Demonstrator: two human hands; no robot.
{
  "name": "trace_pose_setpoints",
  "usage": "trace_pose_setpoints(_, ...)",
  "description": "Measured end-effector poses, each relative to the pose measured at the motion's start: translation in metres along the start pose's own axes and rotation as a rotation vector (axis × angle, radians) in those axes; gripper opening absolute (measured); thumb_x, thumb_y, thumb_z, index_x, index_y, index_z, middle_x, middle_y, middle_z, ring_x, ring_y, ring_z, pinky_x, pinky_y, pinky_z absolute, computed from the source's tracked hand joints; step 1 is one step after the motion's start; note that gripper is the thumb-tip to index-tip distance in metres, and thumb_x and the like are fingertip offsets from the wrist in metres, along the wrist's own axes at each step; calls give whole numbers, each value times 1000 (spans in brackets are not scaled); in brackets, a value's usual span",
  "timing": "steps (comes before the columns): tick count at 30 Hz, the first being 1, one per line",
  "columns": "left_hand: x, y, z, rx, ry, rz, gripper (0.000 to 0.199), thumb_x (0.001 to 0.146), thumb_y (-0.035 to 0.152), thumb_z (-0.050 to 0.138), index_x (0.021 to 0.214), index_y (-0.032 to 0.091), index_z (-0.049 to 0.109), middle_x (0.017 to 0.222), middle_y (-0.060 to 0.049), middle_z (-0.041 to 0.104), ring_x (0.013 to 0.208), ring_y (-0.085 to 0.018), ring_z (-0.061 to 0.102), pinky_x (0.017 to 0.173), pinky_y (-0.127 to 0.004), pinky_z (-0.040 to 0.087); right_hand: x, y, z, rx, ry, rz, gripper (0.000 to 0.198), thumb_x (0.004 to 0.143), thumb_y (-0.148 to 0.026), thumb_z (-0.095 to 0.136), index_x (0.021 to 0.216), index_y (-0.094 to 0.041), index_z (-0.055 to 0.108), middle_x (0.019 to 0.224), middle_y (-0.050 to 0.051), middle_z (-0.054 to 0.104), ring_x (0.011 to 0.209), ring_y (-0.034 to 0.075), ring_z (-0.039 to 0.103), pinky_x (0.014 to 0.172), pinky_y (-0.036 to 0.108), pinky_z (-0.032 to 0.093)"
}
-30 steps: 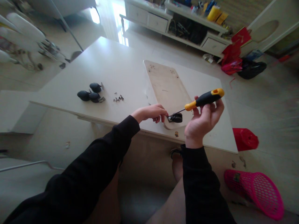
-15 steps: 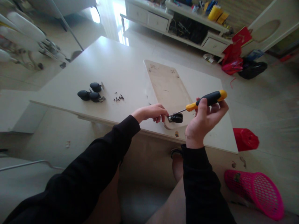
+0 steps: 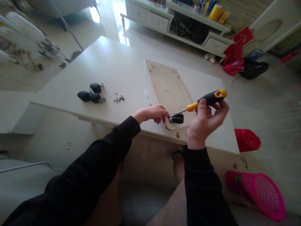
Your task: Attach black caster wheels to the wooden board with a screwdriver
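Screwdriver [image 3: 192, 106] in the right hand [image 3: 204, 121] slants low, its handle toward two to three o'clock and its tip down at the metal plate of a caster [image 3: 179, 118]. That caster sits on the near end of a pale board [image 3: 172, 86], and the clock here is centred on it, with twelve pointing away from the person. The right hand is at three o'clock with its palm turned upward and its wrist bent back: the thumb presses the handle from the near side and the fingers wrap beneath, so it grips the tool. Its forearm comes in from between five and six.

The left hand [image 3: 152, 113] is at nine o'clock, back of the hand up, fingers curled, fingertips at the board's corner right beside the screwdriver tip. Whether they pinch anything I cannot tell. Its forearm reaches in from eight.

The caster's black wheel lies close under the shaft, and the right hand hides part of the table's near right area. The board stretches toward twelve across a white table [image 3: 122, 72], with dark marks at its far corners. Between nine and ten lie scattered screws [image 3: 121, 98] and, farther out, three loose casters [image 3: 95, 97]. A small sticker [image 3: 177, 135] is at six. Beyond the table are a white cabinet [image 3: 159, 22] toward twelve, a black bag [image 3: 255, 69] at two, and a pink mesh basket [image 3: 254, 190] at four.
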State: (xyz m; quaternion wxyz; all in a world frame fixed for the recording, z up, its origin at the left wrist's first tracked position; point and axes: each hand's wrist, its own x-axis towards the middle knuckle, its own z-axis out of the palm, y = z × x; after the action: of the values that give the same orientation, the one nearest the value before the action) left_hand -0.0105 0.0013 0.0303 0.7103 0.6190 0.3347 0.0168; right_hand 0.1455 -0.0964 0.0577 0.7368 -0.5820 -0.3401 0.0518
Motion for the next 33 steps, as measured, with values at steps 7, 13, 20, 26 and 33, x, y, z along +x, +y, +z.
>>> trace_pose_setpoints(7, 0, 0, 0, -7, 6, -3, 15, 91, 21, 61, 94, 13, 74, 70, -3, 70, 51, -10, 54, 52, -26, 35, -3, -4, 4, 105, 10, -10, 37, 91, -39, 65, 125, -30, 53, 120, 0, 64, 98, 16, 77, 91, 42, 67)
trace_pose_setpoints(13, 2, -2, -1, -6, 2, -7, 16, 90, 21, 62, 94, 13, 75, 71, -3, 71, 53, -11, 54, 52, -27, 35, -1, 3, 3, 88, 16, -65, 41, 90, -39, 69, 127, -31, 54, 126, 2, 60, 101, 18, 79, 97, 47, 66)
trace_pose_setpoints(20, 0, 1, 1, -10, -1, -23, 16, 92, 20, 60, 93, 13, 75, 69, -3, 70, 51, -10, 53, 52, -26, 36, -2, -2, 3, 68, 21, -70, 42, 88, -38, 73, 123, -31, 53, 125, 1, 59, 103, 17, 75, 104, 50, 64)
trace_pose_setpoints(26, -2, 3, 2, -8, 10, -26, 16, 91, 18, 60, 93, 12, 75, 68, -2, 69, 50, -10, 53, 51, -26, 35, 1, 6, 0, 69, 16, -103, 46, 87, -33, 71, 128, -32, 51, 119, 1, 61, 108, 19, 74, 103, 51, 64)
trace_pose_setpoints(33, 0, 3, 2, -1, 11, -30, 17, 92, 17, 59, 98, 12, 74, 68, -1, 68, 50, -10, 53, 50, -25, 35, -1, 3, 0, 87, 8, -110, 46, 90, -30, 61, 133, -34, 47, 125, 0, 67, 109, 19, 78, 106, 51, 63)
